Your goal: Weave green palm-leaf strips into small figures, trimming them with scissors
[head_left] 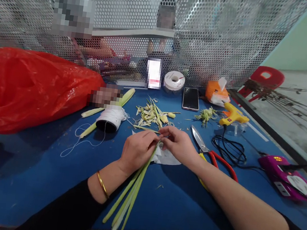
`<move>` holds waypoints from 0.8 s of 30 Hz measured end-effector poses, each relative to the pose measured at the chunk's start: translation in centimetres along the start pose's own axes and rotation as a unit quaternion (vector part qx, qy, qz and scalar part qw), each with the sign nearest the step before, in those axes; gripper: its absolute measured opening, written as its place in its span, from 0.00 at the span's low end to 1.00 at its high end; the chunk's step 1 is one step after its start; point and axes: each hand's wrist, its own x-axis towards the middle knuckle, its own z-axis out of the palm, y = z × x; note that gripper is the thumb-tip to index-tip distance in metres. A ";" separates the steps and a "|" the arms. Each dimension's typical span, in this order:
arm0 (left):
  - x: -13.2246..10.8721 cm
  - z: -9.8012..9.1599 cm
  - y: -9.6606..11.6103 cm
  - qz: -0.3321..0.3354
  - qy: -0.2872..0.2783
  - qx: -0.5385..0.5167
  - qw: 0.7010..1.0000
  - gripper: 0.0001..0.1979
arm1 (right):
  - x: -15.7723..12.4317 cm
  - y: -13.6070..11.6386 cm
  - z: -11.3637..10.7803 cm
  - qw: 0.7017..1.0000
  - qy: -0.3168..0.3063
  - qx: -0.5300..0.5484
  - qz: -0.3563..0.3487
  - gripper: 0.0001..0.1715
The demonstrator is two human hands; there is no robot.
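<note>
My left hand (140, 149) is closed around the upper part of a bundle of long green leaf stalks (131, 195). Their lower ends fan out toward the table's front edge. Fingertips of my right hand (179, 145) pinch together at the top of the bundle, touching my left fingers; the exact point they grip is partly hidden. Under my hands lies a piece of white paper (168, 159). Scissors with red handles (201, 139) rest beside my right forearm, partly over a yellow-handled tool (203, 182). Pale green trimmings (149, 116) are heaped just beyond my hands.
On the left are a red plastic bag (32, 91) and a white thread spool (112, 117). A ribbon roll (174, 80), phone (191, 99) and tissue pack (215, 92) stand behind. A yellow glue gun (234, 116) and purple power strip (289, 178), with cables, occupy the right.
</note>
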 end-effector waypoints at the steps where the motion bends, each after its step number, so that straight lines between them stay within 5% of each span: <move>1: 0.0 0.0 0.0 -0.011 0.001 -0.007 1.000 0.05 | 0.0 0.1 0.0 1.000 0.014 -0.002 -0.003 0.13; 12: 0.3 0.1 -0.2 -0.183 -0.017 -0.146 0.972 0.04 | 0.0 -0.6 -0.7 0.991 -0.025 -0.112 -0.074 0.07; 24: 1.0 -0.3 -0.6 -0.254 -0.058 -0.247 0.933 0.04 | -0.3 -1.6 -0.9 0.972 -0.035 -0.222 -0.062 0.09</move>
